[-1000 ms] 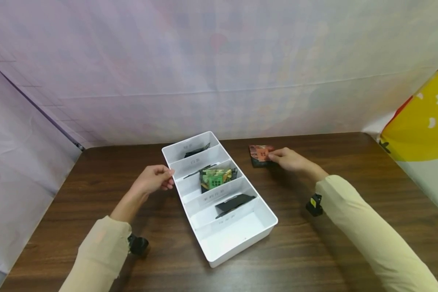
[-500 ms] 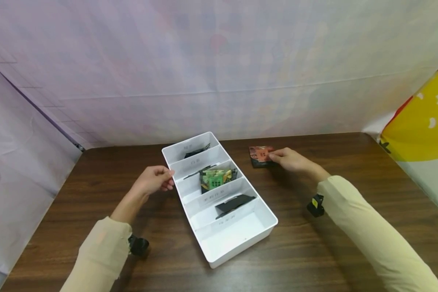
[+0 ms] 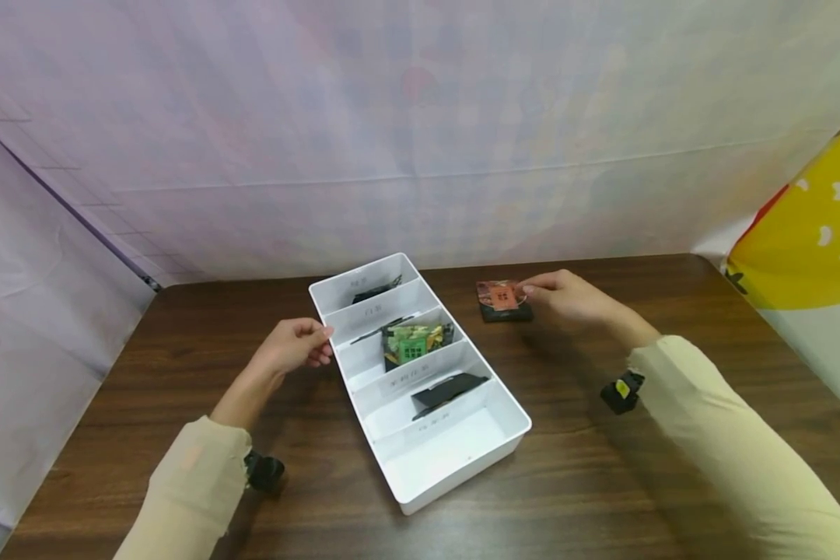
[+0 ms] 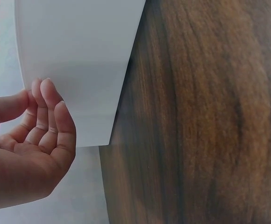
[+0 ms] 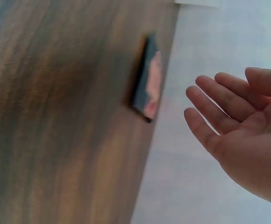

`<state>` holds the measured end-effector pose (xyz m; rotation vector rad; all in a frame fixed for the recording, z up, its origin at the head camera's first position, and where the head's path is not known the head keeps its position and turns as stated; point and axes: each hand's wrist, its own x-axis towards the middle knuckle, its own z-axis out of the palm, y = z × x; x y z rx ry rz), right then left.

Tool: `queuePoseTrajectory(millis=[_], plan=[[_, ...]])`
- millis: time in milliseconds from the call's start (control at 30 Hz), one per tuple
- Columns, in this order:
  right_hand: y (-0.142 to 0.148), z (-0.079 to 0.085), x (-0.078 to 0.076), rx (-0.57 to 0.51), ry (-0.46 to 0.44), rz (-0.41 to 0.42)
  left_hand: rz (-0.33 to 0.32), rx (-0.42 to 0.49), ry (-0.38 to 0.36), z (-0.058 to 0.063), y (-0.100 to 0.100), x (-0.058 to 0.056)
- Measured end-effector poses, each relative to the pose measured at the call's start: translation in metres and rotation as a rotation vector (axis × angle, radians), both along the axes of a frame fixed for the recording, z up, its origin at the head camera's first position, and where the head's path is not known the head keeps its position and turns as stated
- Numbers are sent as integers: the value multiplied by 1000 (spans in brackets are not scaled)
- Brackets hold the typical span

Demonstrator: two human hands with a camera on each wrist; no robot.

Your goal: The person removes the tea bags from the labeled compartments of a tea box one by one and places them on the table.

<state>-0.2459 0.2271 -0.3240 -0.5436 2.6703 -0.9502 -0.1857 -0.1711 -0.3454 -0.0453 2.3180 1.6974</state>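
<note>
Clearly, from my head, the tray [image 3: 448,455] is long, white and smooth, round-cornered, split crosswise by thin upright walls with faint lettering. It sits slantwise on the dark, wood-grained table [image 3: 567,490]. My left hand [image 3: 297,344] pinches its left rim between thumb and fingers. Inside, a glossy green packet [image 3: 413,346] leans in the middle compartment, and a flat, black packet [image 3: 455,389] rests in the next one toward me. To the tray's right, near the table's back edge, a squarish packet [image 3: 502,295], red with a dark lower band, lies flat. My right hand [image 3: 570,298] reaches to its right edge, fingers extended. Soft, pale cloth [image 3: 420,140] hangs behind; my sleeves [image 3: 189,482] are cream and creased.

At my left wrist, thumb and forefinger meet on the tray's thin rim, the other fingers gently bent along its smooth, tapering side wall.

At my right wrist, the fingers are loosely straight, a little spread, thumb alongside, holding nothing. A gap shows between the fingertips and the red packet, which appears blurred, a slim slab on the table.
</note>
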Motion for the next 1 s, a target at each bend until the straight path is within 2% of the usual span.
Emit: queuePoseTrajectory(millis=[200,300,567,800,1000], plan=[[-4,18,10,-18,4,52,-5,-4,4,1,0,1],[-8,23,16,-19,38,95,-8,-6,6,1,0,1],[-22,29,35,-52,113,225,-12,2,0,1,0,1],[-33,32,54,-85,100,311,-13,-7,-4,3,0,2],[-43,30,65,-96,81,375,-14,-5,-7,4,0,1]])
